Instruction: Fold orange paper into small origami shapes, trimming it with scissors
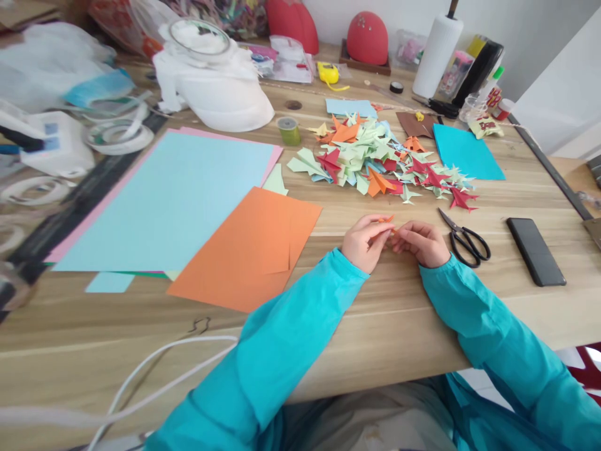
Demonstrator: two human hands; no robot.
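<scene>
Between the fingertips of both hands is a small folded piece of orange paper (389, 220), mostly hidden by the fingers. My left hand (366, 241) pinches it from the left. From the other side my right hand (421, 241) closes on it with thumb and forefinger. Just beyond them lies a heap of folded paper figures (370, 150) in pale green, orange, red and light blue. Black-handled scissors (469, 245) rest with blades apart, right of my right hand. Orange sheets (248, 250) lie to the left, overlapping a large light blue sheet (164, 194).
A black phone (535, 252) lies at the right. Behind the heap are a turquoise sheet (467, 152), a green spool (289, 131) and a yellow tape measure (327, 73). A white cap (220, 88) stands at the back left. A white cable (164, 347) loops across the front left.
</scene>
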